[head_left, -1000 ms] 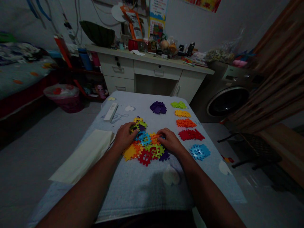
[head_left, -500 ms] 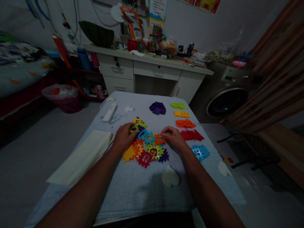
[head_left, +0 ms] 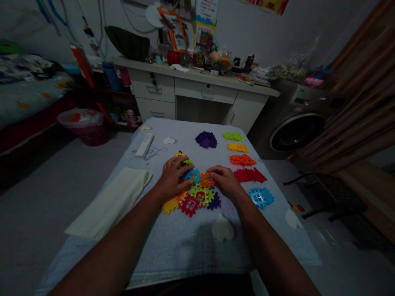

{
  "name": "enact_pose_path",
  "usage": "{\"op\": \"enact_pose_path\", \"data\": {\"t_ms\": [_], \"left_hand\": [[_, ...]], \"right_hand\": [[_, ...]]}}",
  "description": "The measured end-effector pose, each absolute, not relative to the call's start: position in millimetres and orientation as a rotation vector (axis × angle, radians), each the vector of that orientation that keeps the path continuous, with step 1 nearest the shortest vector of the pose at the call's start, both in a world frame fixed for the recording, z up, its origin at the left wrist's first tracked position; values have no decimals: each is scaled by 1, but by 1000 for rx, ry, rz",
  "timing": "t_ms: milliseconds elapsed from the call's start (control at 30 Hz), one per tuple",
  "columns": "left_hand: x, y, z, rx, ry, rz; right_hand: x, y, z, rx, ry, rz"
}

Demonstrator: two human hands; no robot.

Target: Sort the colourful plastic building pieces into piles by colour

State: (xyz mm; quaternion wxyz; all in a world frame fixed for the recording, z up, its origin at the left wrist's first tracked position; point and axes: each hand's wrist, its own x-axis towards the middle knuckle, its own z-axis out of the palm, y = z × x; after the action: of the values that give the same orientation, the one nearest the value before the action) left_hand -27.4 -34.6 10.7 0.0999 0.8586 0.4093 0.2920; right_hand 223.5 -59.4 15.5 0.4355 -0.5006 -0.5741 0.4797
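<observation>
A mixed heap of plastic interlocking building tiles lies on the cloth in front of me. My left hand [head_left: 174, 176] rests over its left side, fingers spread across the yellow-green and blue tiles [head_left: 194, 176]. With thumb and fingertips pinched, my right hand [head_left: 224, 179] holds the edge of an orange window tile [head_left: 207, 179] at the heap's right. Nearer to me lie a red window tile [head_left: 189, 205], a lime tile [head_left: 204, 195] with a red insert, yellow tiles [head_left: 170, 206] and a purple tile [head_left: 215, 201]. My left palm hides part of the heap.
Colour-sorted piles line the right side: lime [head_left: 233, 136], yellow [head_left: 238, 147], orange [head_left: 242, 160], red [head_left: 250, 175] and blue [head_left: 261, 197]. A purple pile [head_left: 206, 139] sits farther back. At left are a white power strip [head_left: 144, 145] and a folded pale cloth [head_left: 109, 203].
My left hand has moved right over the heap, its fingers reaching onto the blue tiles. My right hand stays at the orange window tile. The view has shifted slightly.
</observation>
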Motion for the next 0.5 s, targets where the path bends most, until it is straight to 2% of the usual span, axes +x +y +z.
{"op": "enact_pose_path", "data": {"t_ms": [500], "left_hand": [[-25,-33,12,2497,1180,825]], "right_hand": [[220,-58,15,-1272,-1416,1091]]}}
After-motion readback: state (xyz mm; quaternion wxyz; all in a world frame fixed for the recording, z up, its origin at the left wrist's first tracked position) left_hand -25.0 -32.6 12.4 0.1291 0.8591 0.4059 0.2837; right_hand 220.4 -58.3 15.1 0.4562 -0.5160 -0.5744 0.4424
